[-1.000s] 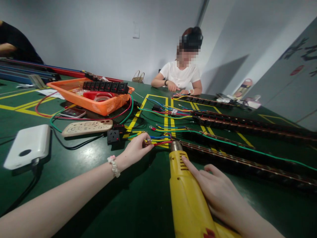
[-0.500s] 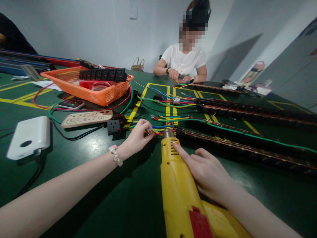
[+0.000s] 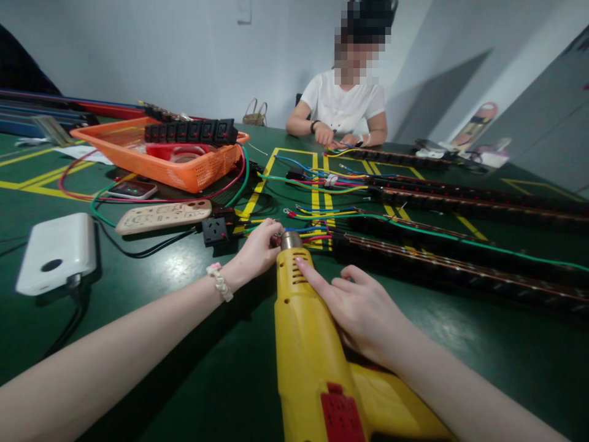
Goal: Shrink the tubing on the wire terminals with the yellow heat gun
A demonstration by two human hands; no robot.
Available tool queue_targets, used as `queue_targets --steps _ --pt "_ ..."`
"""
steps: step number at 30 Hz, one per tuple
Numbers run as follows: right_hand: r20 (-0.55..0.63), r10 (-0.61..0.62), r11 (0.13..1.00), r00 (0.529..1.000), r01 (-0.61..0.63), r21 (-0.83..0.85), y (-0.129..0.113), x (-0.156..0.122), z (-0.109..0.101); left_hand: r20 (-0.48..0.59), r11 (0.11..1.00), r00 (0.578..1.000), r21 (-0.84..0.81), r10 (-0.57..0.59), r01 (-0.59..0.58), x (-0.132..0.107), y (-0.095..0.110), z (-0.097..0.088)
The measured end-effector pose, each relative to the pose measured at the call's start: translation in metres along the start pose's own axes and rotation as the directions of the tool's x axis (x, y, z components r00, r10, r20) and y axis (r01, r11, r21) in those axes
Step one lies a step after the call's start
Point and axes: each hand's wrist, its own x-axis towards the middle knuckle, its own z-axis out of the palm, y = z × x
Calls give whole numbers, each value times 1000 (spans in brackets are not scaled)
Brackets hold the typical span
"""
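Note:
My left hand (image 3: pixel 256 247) is closed in a pinch on the end of a small wire terminal, right at the metal nozzle (image 3: pixel 290 240) of a yellow heat gun (image 3: pixel 313 356). My right hand (image 3: pixel 356 307) grips the heat gun's body, index finger stretched along its side. The gun lies low over the green table (image 3: pixel 197 344), pointing away from me at a bundle of coloured wires (image 3: pixel 317 230). These wires run from long dark power strips (image 3: pixel 460 270) that stretch to the right.
An orange basket (image 3: pixel 161 161) with a black socket strip stands at the back left, near a beige socket strip (image 3: pixel 161 216), a phone (image 3: pixel 131 190) and a white power bank (image 3: pixel 57 252). A person in a white shirt (image 3: pixel 343 107) works across the table.
The heat gun and my right hand have shifted left and closer to my left hand; the nozzle now sits right against the pinched wire end. The view tilted down slightly.

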Motion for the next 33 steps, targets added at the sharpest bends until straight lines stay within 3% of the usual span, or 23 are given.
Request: queue_targets --steps 6,10,12,20,26,33 --pt "63 94 994 994 -97 45 4 -6 0 -4 1000 1000 12 -16 16 1 6 -2" --pt "171 276 960 946 -280 0 3 -6 -3 4 1000 1000 0 -12 12 1 6 -3" --pt "238 302 952 923 -305 -25 2 -6 -5 7 1000 1000 -5 -8 8 1 5 -2" --pt "328 228 967 917 -253 36 18 -27 -6 -3 1000 1000 -18 7 -7 0 1 0" --pt "298 207 970 932 -235 59 38 -58 -5 -5 1000 1000 -9 -8 8 -1 1 1" --pt "266 192 970 945 -225 97 37 -61 -7 0 1000 1000 -9 -11 11 -1 -1 2"
